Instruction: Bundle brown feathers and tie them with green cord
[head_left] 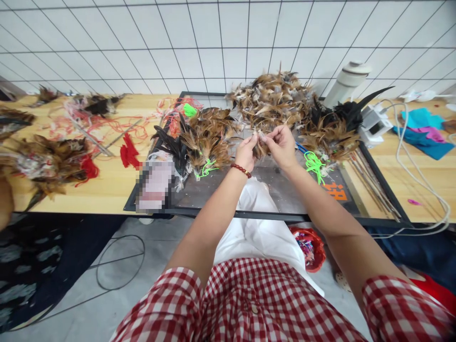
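Note:
My left hand (245,153), with a beaded bracelet at the wrist, is closed on a small bunch of brown feathers (261,149). The fingertips of my right hand (284,145) are pinched together at the bunch's pale upper end, almost touching the left fingers. What exactly lies between the right fingertips is too small to tell. A big heap of brown feathers (272,97) rises just behind both hands. To the left lies a pile of brown and black feathers (208,135); bright green cord (314,165) sits beside another feather pile (329,135) on the right.
A dark-framed tray (221,202) bears the feathers. At its right stand a pale bottle (347,83) and a white charger (375,121) with a looping cable (404,156). Thin sticks (374,183) lie along the right edge. A red basket (315,259) is below the table. Another person sits at left.

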`<state>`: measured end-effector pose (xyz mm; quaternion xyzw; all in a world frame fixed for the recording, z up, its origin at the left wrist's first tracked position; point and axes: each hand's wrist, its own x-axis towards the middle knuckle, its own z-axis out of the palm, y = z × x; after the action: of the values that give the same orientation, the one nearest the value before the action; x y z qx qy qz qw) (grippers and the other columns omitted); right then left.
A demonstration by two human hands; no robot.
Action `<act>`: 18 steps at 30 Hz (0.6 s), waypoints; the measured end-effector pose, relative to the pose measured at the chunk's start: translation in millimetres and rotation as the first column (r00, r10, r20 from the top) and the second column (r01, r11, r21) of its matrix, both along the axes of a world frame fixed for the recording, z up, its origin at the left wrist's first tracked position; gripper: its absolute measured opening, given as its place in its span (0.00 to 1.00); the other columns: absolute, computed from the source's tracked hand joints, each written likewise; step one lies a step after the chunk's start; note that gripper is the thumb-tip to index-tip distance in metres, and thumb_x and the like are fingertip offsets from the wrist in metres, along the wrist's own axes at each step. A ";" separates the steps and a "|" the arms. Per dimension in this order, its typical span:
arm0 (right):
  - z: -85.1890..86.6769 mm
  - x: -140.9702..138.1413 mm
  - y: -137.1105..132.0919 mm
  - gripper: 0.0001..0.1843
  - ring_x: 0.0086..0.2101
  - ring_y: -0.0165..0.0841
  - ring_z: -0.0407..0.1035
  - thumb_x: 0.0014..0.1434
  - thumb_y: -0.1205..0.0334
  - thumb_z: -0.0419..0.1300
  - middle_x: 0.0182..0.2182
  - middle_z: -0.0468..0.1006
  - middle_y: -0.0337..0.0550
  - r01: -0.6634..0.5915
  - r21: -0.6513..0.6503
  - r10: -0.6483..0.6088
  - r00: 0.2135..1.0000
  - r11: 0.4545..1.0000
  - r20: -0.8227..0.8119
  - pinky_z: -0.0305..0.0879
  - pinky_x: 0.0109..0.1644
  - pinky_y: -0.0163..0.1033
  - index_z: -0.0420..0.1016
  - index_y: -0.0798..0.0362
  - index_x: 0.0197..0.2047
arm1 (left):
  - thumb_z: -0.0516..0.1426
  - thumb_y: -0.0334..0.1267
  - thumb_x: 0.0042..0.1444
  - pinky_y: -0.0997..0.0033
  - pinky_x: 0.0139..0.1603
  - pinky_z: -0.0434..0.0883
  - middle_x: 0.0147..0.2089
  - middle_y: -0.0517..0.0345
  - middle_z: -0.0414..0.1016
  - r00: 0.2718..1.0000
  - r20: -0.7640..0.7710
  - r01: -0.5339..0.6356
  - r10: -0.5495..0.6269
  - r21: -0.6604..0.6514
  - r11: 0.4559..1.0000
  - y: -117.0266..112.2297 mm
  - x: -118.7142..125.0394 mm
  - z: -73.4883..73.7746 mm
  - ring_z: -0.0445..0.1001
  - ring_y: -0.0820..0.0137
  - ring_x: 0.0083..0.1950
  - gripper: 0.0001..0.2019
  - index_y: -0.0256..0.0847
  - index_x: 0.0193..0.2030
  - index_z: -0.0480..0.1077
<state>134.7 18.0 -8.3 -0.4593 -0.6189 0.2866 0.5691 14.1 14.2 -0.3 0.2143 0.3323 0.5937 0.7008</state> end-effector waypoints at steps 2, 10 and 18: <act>0.1 0.1 0.9 0.26 0.32 0.33 0.70 0.57 0.37 0.64 0.28 0.69 0.34 0.023 -0.059 -0.020 0.998 0.998 0.053 0.69 0.37 0.41 0.54 0.44 0.36 | 0.66 0.36 0.58 0.75 0.39 0.74 0.29 0.59 0.79 0.999 -0.034 0.023 -0.022 0.025 0.999 -3.7 0.8 2.3 0.78 0.75 0.32 0.07 0.37 0.32 0.77; -3.9 3.4 2.8 0.24 0.25 0.30 0.65 0.52 0.42 0.69 0.24 0.68 0.31 -0.030 -0.164 0.030 1.000 0.986 -0.003 0.65 0.31 0.37 0.60 0.45 0.37 | 0.67 0.39 0.59 0.75 0.40 0.73 0.29 0.59 0.76 1.000 -0.014 -0.008 0.008 0.015 1.000 -7.5 -0.4 13.5 0.77 0.76 0.33 0.10 0.36 0.31 0.74; 28.9 18.7 41.6 0.09 0.40 0.40 0.74 0.56 0.63 0.61 0.37 0.82 0.46 0.148 -0.041 -0.077 0.708 0.988 0.702 0.68 0.48 0.45 0.82 0.52 0.39 | 0.52 0.42 0.72 0.79 0.19 0.48 0.22 0.70 0.56 0.904 -0.063 -0.428 0.423 -0.175 0.887 6.9 -24.4 24.8 0.49 0.85 0.17 0.15 0.40 0.32 0.62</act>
<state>153.5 59.6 20.6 -0.5965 -0.7443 0.0858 0.2878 -10.3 21.1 24.6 0.0773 0.4328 0.6969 0.5666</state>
